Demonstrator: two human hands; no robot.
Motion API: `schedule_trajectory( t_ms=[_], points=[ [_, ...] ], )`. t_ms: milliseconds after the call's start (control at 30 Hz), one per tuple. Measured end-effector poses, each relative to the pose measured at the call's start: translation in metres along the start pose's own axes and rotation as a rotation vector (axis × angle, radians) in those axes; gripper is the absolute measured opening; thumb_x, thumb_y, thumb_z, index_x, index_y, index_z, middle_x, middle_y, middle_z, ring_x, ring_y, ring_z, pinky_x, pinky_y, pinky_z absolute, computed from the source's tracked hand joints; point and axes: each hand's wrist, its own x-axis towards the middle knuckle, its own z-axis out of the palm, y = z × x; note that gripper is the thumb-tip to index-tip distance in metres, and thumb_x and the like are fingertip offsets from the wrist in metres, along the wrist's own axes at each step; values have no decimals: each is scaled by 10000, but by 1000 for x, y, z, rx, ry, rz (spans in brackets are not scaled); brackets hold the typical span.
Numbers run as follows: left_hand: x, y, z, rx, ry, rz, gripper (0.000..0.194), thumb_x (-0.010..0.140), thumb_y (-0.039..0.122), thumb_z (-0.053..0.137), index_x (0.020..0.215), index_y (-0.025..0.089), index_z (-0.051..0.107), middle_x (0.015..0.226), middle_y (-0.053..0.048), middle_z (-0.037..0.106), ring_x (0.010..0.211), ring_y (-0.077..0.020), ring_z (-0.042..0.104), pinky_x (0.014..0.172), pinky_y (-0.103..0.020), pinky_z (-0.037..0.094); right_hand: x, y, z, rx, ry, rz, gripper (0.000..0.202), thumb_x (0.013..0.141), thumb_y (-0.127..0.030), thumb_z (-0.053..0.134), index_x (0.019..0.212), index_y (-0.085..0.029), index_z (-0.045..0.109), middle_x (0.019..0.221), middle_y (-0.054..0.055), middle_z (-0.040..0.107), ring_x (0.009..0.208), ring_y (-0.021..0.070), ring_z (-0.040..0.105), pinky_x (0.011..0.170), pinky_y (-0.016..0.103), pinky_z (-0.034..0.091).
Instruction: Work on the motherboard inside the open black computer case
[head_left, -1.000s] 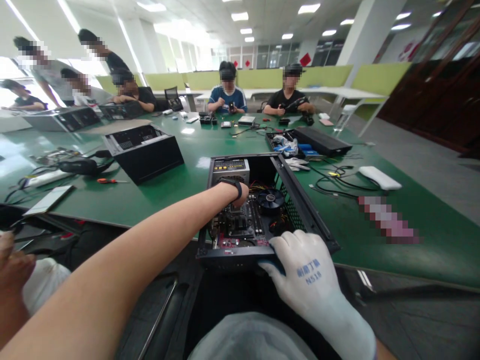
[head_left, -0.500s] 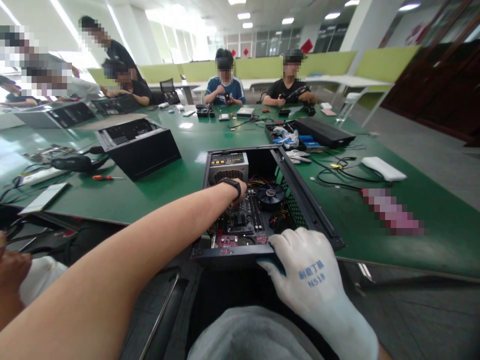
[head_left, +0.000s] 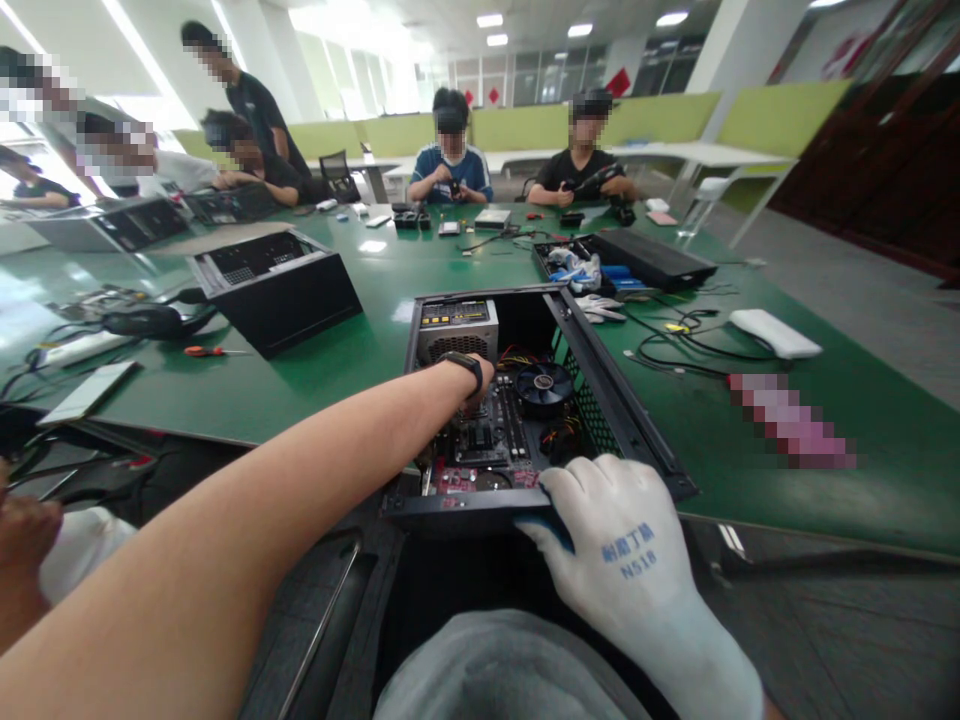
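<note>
White glove (head_left: 637,550): "N518" under blue Chinese characters | power supply (head_left: 459,326): yellow-marked label (too small to read)

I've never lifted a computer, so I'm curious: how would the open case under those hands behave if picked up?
The case should feel stiff, judging by its rigid frame. It may pull toward its far left corner, where the bulky power supply sits. The exposed fan looks easy to knock.

The bare left hand (head_left: 484,378) reaches out beyond the gloved right hand (head_left: 626,525), whose fingers curl, thumb lower.
</note>
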Motion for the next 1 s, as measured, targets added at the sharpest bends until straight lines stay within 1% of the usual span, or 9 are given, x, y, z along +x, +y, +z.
schedule_trajectory(
  t_ms=[133,300,467,567,667,833,1000],
  points=[
    [-1,-1,0,48,-7,14,633,523,255,922,1136,165,793,1144,-116,771,1072,-306,716,954,-334,561,0,-1,0,-1,4,-4,262,781,-422,776,912,-224,665,808,42,623,772,235,462,713,372,207],
    [-2,0,-2,44,-7,24,671,509,233,920,1161,158,781,1160,-120,765,1083,-307,710,947,-324,559,0,-1,0,-5,-2,1,273,780,-430,777,921,-222,670,812,44,627,781,240,465,720,372,213],
    [-5,2,-4,46,-9,14,650,509,213,920,1144,176,787,1147,-105,771,1071,-299,714,942,-313,558,0,-1,-1,-8,5,-8,270,779,-429,777,907,-218,669,797,43,623,765,233,457,709,366,203],
    [-4,1,-4,36,-9,22,670,496,201,926,1148,150,784,1167,-132,762,1078,-318,710,933,-326,568,0,-1,-1,-14,-3,-9,261,792,-431,765,907,-218,669,801,45,622,765,234,457,706,367,200],
    [-2,0,-2,8,3,26,659,479,206,933,1119,130,791,1136,-151,767,1059,-332,712,926,-342,571,0,-1,-2,-15,-9,-5,255,798,-428,761,908,-217,668,800,44,618,767,232,455,708,365,201],
    [-4,0,-1,-29,31,8,647,453,225,945,1083,176,802,1098,-117,780,1061,-324,710,947,-344,557,1,-1,-2,-12,12,-16,269,778,-430,778,896,-216,665,790,44,613,765,231,450,707,362,205],
    [-11,2,-3,-60,59,26,565,495,182,924,1042,113,801,1092,-156,775,1060,-334,707,958,-359,552,0,-1,-2,-17,17,-15,251,789,-417,767,899,-216,666,792,44,608,763,233,455,706,365,209]
  ],
)
